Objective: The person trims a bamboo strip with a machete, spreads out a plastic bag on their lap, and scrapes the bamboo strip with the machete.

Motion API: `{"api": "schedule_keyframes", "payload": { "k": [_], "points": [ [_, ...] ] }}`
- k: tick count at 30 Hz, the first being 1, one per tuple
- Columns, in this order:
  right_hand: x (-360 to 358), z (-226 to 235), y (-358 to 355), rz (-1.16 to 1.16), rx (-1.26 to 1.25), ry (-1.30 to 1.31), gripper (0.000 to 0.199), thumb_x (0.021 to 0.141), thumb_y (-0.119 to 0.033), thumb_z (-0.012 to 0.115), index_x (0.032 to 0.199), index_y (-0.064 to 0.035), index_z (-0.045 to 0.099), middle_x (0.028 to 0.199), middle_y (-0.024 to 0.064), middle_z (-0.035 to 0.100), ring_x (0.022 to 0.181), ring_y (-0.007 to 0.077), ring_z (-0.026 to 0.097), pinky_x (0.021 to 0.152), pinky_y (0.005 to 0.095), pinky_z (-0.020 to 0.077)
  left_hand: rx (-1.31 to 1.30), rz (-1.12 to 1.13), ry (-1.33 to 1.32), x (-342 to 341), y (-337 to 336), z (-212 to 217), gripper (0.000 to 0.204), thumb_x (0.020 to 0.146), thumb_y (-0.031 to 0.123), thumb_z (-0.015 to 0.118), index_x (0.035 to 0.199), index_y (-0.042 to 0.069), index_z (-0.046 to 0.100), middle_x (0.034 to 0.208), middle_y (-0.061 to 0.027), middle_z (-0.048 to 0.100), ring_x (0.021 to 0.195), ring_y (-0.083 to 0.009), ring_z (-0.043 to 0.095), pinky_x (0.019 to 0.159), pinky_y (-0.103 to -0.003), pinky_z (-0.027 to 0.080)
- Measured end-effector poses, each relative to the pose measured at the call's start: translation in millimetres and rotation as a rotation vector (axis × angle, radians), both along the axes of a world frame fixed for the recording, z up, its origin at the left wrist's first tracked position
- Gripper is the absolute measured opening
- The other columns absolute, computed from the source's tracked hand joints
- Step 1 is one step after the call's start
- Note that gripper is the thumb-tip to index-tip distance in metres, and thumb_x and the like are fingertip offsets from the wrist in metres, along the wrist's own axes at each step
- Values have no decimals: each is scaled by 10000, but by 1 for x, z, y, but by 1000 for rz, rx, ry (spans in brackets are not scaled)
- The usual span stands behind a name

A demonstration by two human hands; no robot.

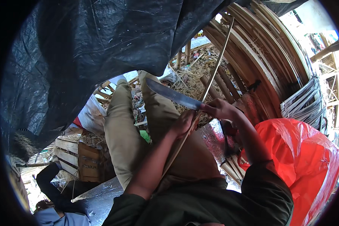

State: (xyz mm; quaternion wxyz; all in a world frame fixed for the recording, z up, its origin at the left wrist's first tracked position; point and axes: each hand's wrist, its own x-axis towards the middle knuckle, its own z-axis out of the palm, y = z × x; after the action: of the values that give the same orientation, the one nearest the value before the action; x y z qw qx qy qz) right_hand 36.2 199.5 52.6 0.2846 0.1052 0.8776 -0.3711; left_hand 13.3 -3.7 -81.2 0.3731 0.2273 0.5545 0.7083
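A long, thin bamboo strip (216, 67) slants from the upper right, between my hands, down to my lap. My left hand (182, 123) is closed around it above my thigh. My right hand (221, 109) is closed at the base of a machete, whose broad grey blade (173, 96) points up and left over my knee. The blade's base crosses or lies close against the strip; actual contact cannot be made out. My right fingers also lie close to the strip, and the machete's handle is mostly hidden.
Wooden boards (248, 49) and a bundle of grey strips (307, 101) stand at the right, above a big red plastic bag (290, 158). Black sheeting (101, 41) hangs at upper left. A wooden crate (88, 162) and another person's dark sleeve (47, 182) are at lower left. Straw (199, 64) litters the ground.
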Motion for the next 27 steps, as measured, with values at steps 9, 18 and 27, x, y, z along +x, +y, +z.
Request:
{"api": "schedule_keyframes", "payload": {
  "k": [9, 18, 27],
  "points": [
    [8, -31, -8, -382, -154, 291, 604, 1018, -518, 461, 653, -51, 577, 543, 7, 499, 450, 99, 444, 429, 282, 335, 14, -47, -283, -2, -2, 31, 390, 1075, 412, 293, 912, 111, 480, 539, 13, 402, 379, -78, 373, 346, -233, 332],
    [0, 4, -11, -700, -714, 118, 569, 1017, -535, 433, 653, -96, 419, 499, 33, 372, 370, 136, 340, 347, 277, 259, -14, -105, -248, -7, -4, 22, 448, 1054, 503, 314, 877, 126, 477, 546, 16, 420, 384, -75, 391, 346, -228, 337],
    [45, 44, -17, -678, -1763, -294, 451, 999, -428, 377, 661, -131, 372, 501, -13, 298, 352, 94, 218, 321, 273, 220, 41, -122, -357, -7, 2, 24, 432, 1029, 530, 396, 863, 140, 479, 555, 28, 415, 382, -63, 377, 332, -231, 319]
  ]
}}
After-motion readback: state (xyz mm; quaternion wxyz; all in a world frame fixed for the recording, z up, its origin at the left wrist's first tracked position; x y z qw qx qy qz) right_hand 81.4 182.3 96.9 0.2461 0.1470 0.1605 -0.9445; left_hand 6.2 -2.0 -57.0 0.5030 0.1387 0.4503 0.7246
